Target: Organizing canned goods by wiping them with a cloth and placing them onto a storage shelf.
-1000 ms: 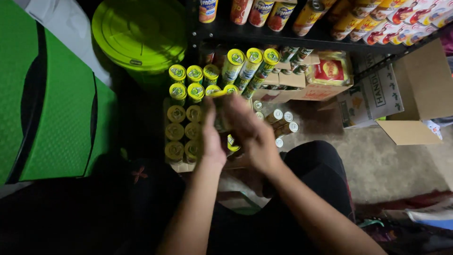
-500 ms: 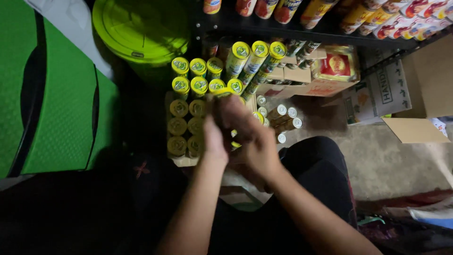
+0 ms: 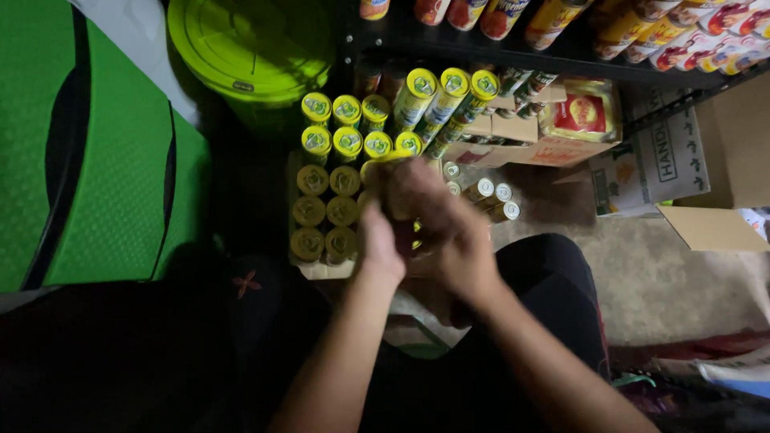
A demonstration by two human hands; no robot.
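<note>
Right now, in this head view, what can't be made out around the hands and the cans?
- What the right hand and left hand hold: motion-blurred, fingers overlap.
- Tray of yellow-topped cans: its right part is hidden behind both hands.
- Jars on the shelf: cut by the top edge.

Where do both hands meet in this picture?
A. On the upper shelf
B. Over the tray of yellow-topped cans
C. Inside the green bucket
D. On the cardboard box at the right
B: the left hand and right hand come together above the yellow-topped cans on the floor.
</note>
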